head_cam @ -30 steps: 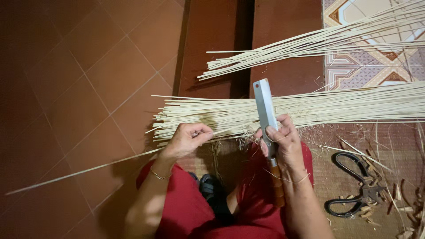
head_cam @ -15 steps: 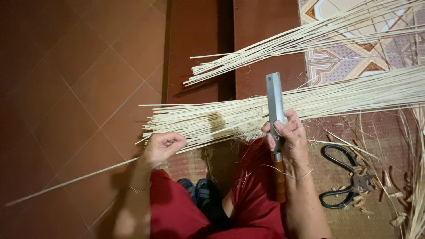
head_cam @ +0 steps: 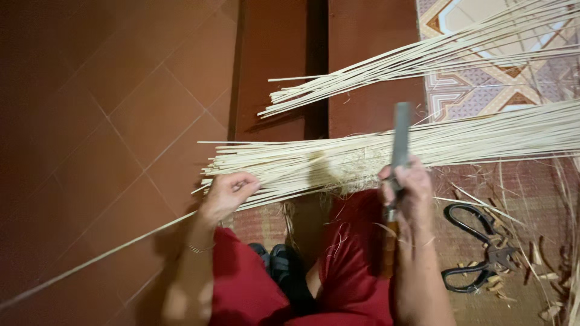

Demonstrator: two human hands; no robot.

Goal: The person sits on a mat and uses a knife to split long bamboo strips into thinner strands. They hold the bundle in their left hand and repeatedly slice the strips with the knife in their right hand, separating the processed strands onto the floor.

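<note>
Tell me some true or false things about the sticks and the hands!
1. The right hand holds a flat-bladed knife. True.
2. The left hand is touching the near bundle of pale strips. True.
3. The black shears are in the left hand. False: they lie on the mat by the right arm.
4. There is only one bundle. False: a second bundle lies farther away.
5. The person wears blue trousers. False: they are red.

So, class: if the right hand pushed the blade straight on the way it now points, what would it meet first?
The right hand holds a knife pointing away from the person. Its blade already overlaps the near bundle of pale strips, so that likely comes first, though depth is unclear.
</note>
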